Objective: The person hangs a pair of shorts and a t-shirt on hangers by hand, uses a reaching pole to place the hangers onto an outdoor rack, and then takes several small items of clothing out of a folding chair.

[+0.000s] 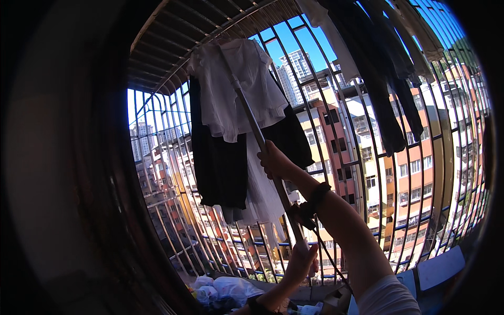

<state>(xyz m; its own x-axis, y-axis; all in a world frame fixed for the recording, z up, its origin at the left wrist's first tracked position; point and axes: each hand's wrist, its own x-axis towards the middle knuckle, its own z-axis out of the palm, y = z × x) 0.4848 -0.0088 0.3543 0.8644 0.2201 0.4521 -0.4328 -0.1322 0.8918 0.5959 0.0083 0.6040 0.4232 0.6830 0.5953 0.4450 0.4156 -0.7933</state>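
A long metal pole (252, 118) slants up and away from me. My right hand (277, 159) grips it around the middle, and my left hand (300, 262) is closed around its pale lower end. The pole's upper end reaches the neckline of a short-sleeved white top (256, 75), below the ceiling bars. I cannot tell whether the pole or a rail bears that top. Behind it hang a dark garment (224, 169) and a long sheer white garment (260, 189). Dark bands circle both my wrists, and a small dark object (302, 214) with a cord is by the right one.
Metal window bars (350, 157) enclose the space, with slatted bars (185, 35) overhead. Dark trousers (378, 86) and other clothes hang at upper right. White plastic bags (236, 289) and a cardboard box (336, 301) lie low ahead. A dark frame (130, 220) borders the left.
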